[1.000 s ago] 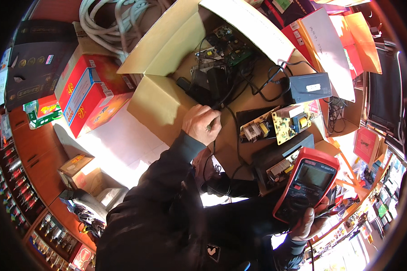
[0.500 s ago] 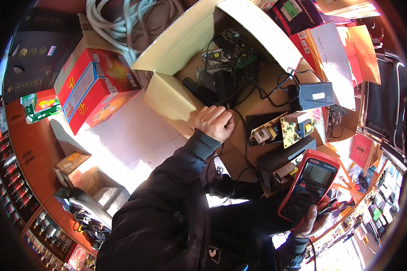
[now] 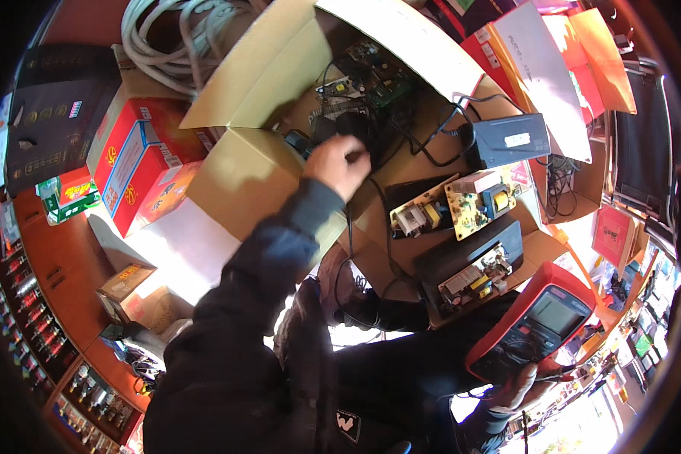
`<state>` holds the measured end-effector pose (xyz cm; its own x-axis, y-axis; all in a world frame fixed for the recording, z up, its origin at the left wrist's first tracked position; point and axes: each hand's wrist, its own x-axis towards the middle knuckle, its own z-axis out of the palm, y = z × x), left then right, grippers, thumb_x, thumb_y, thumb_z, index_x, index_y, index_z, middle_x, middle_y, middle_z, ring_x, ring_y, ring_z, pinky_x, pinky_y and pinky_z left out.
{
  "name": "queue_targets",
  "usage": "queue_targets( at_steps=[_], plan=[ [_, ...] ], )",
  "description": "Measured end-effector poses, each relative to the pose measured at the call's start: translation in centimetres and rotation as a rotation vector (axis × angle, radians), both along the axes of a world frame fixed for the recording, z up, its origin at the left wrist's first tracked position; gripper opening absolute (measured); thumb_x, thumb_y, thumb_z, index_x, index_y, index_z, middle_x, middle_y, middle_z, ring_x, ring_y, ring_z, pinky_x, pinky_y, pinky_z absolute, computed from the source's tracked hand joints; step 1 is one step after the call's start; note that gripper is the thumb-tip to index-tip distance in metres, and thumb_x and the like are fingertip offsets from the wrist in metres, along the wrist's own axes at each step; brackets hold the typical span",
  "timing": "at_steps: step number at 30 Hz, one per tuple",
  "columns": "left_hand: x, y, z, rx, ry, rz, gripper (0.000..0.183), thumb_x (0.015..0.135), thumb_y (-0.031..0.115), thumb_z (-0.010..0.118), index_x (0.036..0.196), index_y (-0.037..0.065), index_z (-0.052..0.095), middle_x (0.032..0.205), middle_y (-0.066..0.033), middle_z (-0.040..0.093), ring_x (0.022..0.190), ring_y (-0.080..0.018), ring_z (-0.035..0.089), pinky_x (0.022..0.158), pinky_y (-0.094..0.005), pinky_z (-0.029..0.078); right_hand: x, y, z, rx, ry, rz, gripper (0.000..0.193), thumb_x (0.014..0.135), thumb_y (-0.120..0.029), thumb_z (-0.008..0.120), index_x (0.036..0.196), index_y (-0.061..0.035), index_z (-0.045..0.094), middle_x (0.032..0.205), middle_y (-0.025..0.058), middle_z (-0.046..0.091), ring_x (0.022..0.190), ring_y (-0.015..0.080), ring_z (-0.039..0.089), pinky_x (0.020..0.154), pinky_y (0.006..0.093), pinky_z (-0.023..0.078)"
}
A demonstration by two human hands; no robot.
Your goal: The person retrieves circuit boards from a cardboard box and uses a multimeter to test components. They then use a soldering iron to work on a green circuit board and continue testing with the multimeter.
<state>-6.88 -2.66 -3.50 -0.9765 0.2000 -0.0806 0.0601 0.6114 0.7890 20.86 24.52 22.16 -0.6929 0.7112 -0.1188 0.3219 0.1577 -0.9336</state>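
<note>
Multimeter [image 3: 536,324] in right hand [image 3: 520,387] — cardboard box [image 3: 244,175] near, cabinet [image 3: 69,261] far left.

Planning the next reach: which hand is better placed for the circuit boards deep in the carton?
Likely the left hand: it is at the open carton, nearer those boards, its grip unclear. The right hand holds the red multimeter.

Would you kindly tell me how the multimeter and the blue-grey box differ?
The multimeter is red and black with a screen; the blue-grey box shows a white label, no screen. The multimeter is in the right hand; the box is unheld. Both are roughly rectangular.
</note>
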Motion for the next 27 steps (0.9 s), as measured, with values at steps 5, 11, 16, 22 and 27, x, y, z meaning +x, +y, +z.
queue_targets(
  at_steps=[5,11,16,22,27],
  plan=[
    [-10.9,4.6,-8.8,-0.234,0.161,-0.077,0.02,0.085,0.019,0.07,0.097,0.004,0.072,0.098,-0.0221,0.072,0.091,-0.0428,0.07,0.08,-0.0482,0.056,-0.4,-0.5,-0.3,-0.089,-0.016,-0.107,0.053,0.097,-0.027,0.069,0.136,-0.0017,0.043,0.125,0.02,0.06,0.11,0.0275,0.063,0.095,0.0435,0.054],
    [-18.5,8.7,-16.7,-0.684,-0.007,-0.03,0.021,0.084,0.018,0.07,0.099,0.005,0.073,0.101,-0.022,0.072,0.093,-0.0422,0.07,0.081,-0.0481,0.056,-0.2,-0.7,0.6,-0.087,-0.047,-0.173,0.055,0.096,-0.027,0.07,0.137,-0.0009,0.043,0.127,0.0203,0.059,0.112,0.0282,0.062,0.096,0.0439,0.053],
    [-20.4,9.0,-18.8,-0.769,-0.057,-0.013,0.02,0.084,0.018,0.07,0.099,0.005,0.073,0.102,-0.0221,0.072,0.094,-0.0417,0.07,0.082,-0.048,0.056,-0.1,-0.4,0.6,-0.101,-0.068,-0.237,0.057,0.096,-0.027,0.07,0.138,-0.0002,0.042,0.129,0.0205,0.058,0.114,0.0287,0.062,0.097,0.0443,0.053],
    [-21.2,9.3,-19.5,-0.787,-0.068,0.009,0.02,0.084,0.018,0.069,0.099,0.006,0.073,0.103,-0.0222,0.071,0.095,-0.0412,0.07,0.083,-0.0479,0.056,-0.4,-0.6,0.0,-0.152,-0.066,-0.25,0.059,0.095,-0.027,0.071,0.139,0.0006,0.042,0.132,0.0207,0.056,0.116,0.0294,0.061,0.099,0.0448,0.052],
    [-21.6,9.2,-19.4,-0.77,-0.065,0.041,0.02,0.083,0.017,0.069,0.099,0.006,0.073,0.104,-0.0223,0.071,0.096,-0.0407,0.07,0.084,-0.0478,0.056,-0.7,-0.2,-0.1,-0.193,-0.041,-0.243,0.061,0.095,-0.027,0.072,0.14,0.0013,0.042,0.134,0.0209,0.055,0.117,0.0299,0.06,0.1,0.0451,0.051]
  ],
)
